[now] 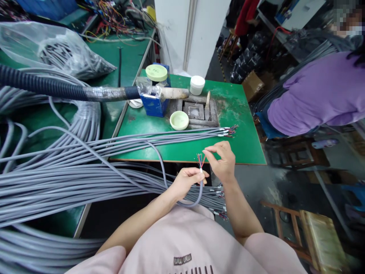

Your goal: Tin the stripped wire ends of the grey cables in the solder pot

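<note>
A grey cable (200,192) bends up in front of my body, its end stripped to a fan of thin coloured wires (201,159). My left hand (189,180) is closed around it just under the wires, by a white band. Thumb and forefinger of my right hand (222,160) pinch the tip of one red wire at the right of the fan. Beyond my hands, a row of grey cables (171,137) lies across the green table (239,148), with bare coloured ends at the right. More cable ends (219,201) hang below my hands.
A solder pot (194,110) is set in the table, with a pale green dish (179,120), a white tub (197,85) and a blue box (154,105) around it. A black hose (68,87) crosses from the left. At right are a person in purple (313,93) and a wooden stool (322,239).
</note>
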### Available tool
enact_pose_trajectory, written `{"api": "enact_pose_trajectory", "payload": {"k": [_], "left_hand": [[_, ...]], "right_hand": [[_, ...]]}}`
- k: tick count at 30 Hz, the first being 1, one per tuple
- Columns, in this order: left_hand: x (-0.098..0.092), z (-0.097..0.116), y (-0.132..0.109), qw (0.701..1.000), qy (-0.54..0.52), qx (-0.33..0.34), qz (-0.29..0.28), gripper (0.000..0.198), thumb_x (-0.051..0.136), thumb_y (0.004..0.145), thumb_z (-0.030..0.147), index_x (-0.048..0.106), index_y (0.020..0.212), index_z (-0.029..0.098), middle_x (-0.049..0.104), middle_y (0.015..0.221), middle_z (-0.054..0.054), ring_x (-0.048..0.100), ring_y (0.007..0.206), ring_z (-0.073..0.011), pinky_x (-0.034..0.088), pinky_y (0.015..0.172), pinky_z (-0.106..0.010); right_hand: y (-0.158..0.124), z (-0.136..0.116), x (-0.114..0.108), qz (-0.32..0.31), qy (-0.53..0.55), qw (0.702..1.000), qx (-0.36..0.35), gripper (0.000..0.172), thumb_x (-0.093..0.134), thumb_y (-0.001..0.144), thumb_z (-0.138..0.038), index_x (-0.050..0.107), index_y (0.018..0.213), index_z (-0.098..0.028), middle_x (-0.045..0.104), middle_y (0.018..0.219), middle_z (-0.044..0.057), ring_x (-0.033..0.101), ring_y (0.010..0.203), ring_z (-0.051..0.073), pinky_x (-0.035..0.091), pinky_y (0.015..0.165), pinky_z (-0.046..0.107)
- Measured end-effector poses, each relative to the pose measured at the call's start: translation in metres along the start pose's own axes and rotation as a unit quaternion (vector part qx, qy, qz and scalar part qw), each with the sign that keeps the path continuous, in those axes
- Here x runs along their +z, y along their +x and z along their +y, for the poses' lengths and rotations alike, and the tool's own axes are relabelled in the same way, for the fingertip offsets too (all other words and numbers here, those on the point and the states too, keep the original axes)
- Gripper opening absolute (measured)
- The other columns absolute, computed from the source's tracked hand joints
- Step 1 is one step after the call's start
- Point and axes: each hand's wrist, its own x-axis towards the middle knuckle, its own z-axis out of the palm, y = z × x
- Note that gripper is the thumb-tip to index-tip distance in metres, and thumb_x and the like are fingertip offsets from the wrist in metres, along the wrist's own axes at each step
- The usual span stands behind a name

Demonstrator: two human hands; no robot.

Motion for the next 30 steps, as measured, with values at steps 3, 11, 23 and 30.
{"api": "enact_pose_trajectory", "payload": {"k": [3, 11, 23, 30], "left_hand": [[0.001, 0.003, 0.001, 1.000, -0.009, -0.002, 0.008, 0.034, 0.081, 0.061, 0.041, 0.074, 0.077, 0.012, 0.066, 0.060, -0.004, 0.056, 0.054, -0.0094, 0.044, 0.059, -0.021], [0.009, 0.029, 0.016, 0.996, -0.074, -0.005, 0.046, 0.033, 0.087, 0.052, 0.036, 0.072, 0.070, 0.012, 0.065, 0.059, -0.002, 0.057, 0.053, -0.0078, 0.047, 0.054, -0.017], [0.018, 0.050, 0.028, 0.995, -0.046, 0.062, 0.059, 0.036, 0.088, 0.048, 0.036, 0.072, 0.072, 0.013, 0.065, 0.060, 0.000, 0.057, 0.054, -0.0074, 0.049, 0.055, -0.016], [0.019, 0.036, 0.020, 0.995, 0.056, 0.077, 0.000, 0.028, 0.080, 0.063, 0.040, 0.073, 0.072, 0.014, 0.068, 0.062, -0.003, 0.057, 0.058, -0.0100, 0.046, 0.061, -0.021]], "right_hand": [[-0.001, 0.002, -0.007, 0.025, -0.002, 1.000, -0.010, 0.006, 0.062, 0.084, -0.021, 0.067, 0.086, -0.022, 0.060, 0.080, 0.003, 0.056, 0.080, 0.018, 0.046, 0.075, 0.035], [-0.025, -0.002, -0.030, -0.063, 0.011, 0.988, -0.142, 0.029, 0.048, 0.086, -0.012, 0.065, 0.104, -0.025, 0.066, 0.098, 0.004, 0.057, 0.098, 0.017, 0.047, 0.088, 0.035], [-0.005, -0.014, -0.028, -0.028, 0.060, 0.994, -0.082, 0.022, 0.048, 0.087, -0.017, 0.066, 0.099, -0.020, 0.069, 0.099, 0.006, 0.059, 0.099, 0.014, 0.046, 0.092, 0.031], [0.013, -0.017, -0.025, -0.064, 0.245, 0.953, 0.168, 0.008, 0.065, 0.078, -0.025, 0.066, 0.074, -0.018, 0.064, 0.072, 0.000, 0.059, 0.070, 0.013, 0.046, 0.069, 0.027]]}}
